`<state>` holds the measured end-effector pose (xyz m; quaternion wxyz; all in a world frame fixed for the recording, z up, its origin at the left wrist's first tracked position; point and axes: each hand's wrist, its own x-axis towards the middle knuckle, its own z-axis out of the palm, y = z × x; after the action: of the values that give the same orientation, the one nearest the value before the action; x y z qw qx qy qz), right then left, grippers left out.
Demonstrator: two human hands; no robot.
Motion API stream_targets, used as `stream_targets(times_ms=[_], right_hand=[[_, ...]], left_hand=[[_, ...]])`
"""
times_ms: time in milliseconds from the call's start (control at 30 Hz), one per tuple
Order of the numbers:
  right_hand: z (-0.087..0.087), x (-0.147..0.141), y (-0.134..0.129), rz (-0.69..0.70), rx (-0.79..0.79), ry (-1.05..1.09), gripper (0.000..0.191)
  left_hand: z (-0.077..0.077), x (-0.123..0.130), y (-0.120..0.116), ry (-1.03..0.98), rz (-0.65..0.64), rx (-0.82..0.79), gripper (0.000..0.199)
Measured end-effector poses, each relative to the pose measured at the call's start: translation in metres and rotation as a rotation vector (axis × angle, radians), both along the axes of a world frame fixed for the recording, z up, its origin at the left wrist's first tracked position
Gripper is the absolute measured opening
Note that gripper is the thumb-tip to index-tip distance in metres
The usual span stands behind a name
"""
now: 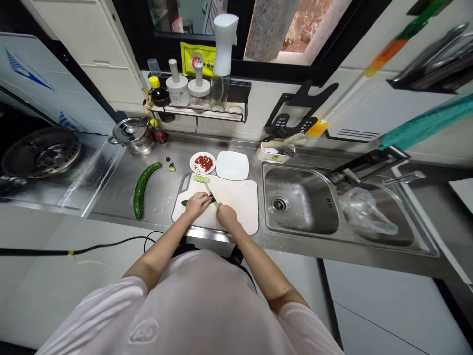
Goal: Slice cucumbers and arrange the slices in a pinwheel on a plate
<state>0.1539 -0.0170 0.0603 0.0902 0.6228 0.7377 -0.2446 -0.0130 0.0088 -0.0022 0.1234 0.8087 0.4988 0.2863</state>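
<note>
A white cutting board (240, 202) lies on the steel counter in front of me. My left hand (198, 205) is closed over a piece of cucumber (184, 202), whose dark green end sticks out to the left. My right hand (226, 217) grips a knife (211, 192), its blade pointing up and left beside my left fingers. Several cucumber slices (201, 179) lie in a row near the board's top left. Behind the board are a plate of chopped red pieces (203, 163) and a bare white plate (232, 166). A whole cucumber (140, 191) rests to the left.
A lidded pot (133, 136) and a frying pan (42, 152) stand at the left. Right of the board is a steel sink (301, 199), with a plastic bag (369, 212) in the second basin. A condiment rack (199, 112) hangs on the back wall.
</note>
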Motion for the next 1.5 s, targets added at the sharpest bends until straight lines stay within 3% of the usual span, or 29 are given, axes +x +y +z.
stream_targets(times_ms=[267, 700, 1033, 1500], right_hand=[[0.001, 0.012, -0.012, 0.027, -0.036, -0.012, 0.025], [0.002, -0.004, 0.005, 0.008, -0.02, -0.003, 0.025], [-0.005, 0.015, -0.02, 0.023, -0.038, -0.031, 0.025], [-0.002, 0.01, -0.013, 0.023, -0.02, -0.029, 0.024]], left_hand=[[-0.001, 0.0, 0.0, -0.002, -0.003, -0.008, 0.022], [-0.001, -0.001, 0.0, 0.003, -0.001, -0.005, 0.022], [0.001, 0.0, -0.001, -0.011, 0.006, -0.021, 0.021], [0.0, 0.0, 0.0, -0.009, 0.009, -0.015, 0.021]])
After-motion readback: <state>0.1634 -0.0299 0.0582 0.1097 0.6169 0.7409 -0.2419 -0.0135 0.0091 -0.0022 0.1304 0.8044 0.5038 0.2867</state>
